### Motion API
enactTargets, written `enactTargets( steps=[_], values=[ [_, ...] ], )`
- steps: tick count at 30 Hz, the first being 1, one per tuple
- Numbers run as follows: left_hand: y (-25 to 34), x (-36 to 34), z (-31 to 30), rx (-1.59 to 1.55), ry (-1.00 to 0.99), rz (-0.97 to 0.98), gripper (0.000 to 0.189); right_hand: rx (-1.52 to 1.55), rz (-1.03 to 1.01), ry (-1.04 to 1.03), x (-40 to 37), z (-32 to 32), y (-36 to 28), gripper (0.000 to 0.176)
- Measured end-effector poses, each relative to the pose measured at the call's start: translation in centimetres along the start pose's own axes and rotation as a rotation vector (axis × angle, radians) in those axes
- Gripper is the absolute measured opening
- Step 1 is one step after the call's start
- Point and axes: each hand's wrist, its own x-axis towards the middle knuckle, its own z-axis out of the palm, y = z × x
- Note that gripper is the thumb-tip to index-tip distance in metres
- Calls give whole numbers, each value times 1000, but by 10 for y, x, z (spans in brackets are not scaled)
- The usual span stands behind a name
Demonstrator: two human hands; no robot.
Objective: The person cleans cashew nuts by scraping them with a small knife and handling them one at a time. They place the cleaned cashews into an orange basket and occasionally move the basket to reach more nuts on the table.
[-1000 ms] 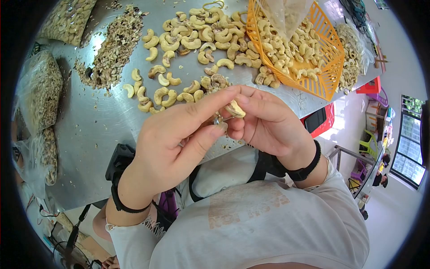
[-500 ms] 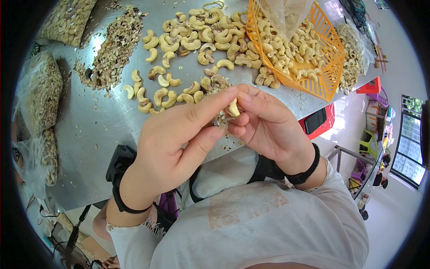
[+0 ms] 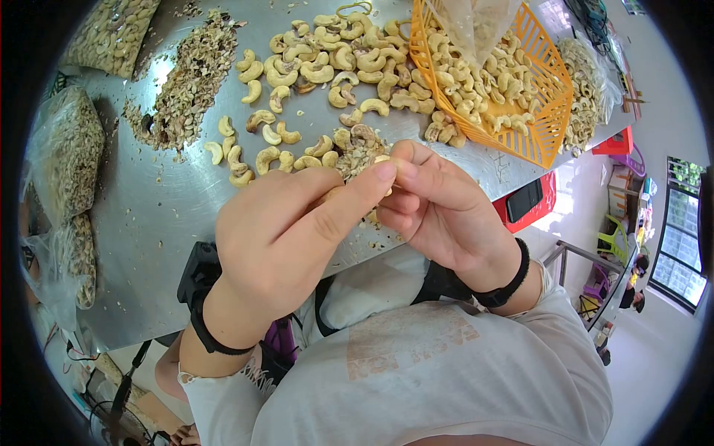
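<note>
My left hand and my right hand meet fingertip to fingertip above the front edge of the steel table. A pale cashew shows only as a sliver, pinched in my right hand's fingertips. My left hand's fingers are curled closed over it and hide the small metal tool seen earlier at my left thumb. Both wrists wear black bands. Just behind my hands lie loose cashews and a small heap of peelings.
An orange plastic basket of cashews stands at the back right, a clear bag resting in it. A pile of husks lies at the back left. Filled plastic bags line the left edge, another sits far right.
My left hand has rolled over the cashew, its fingers closing across it. The nut and the metal tool, plainly visible before, are now almost wholly hidden. My right hand has barely shifted.
</note>
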Motion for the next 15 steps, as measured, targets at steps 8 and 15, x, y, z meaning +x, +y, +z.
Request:
enactTargets(
  steps=[8, 15],
  values=[
    [1, -1, -4, -322, -34, -154, 30, 11, -9, -50, 1, 3, 1, 4],
    [3, -1, -2, -348, -51, -243, 34, 8, -9, -77, 0, 1, -3, 4]
  ],
)
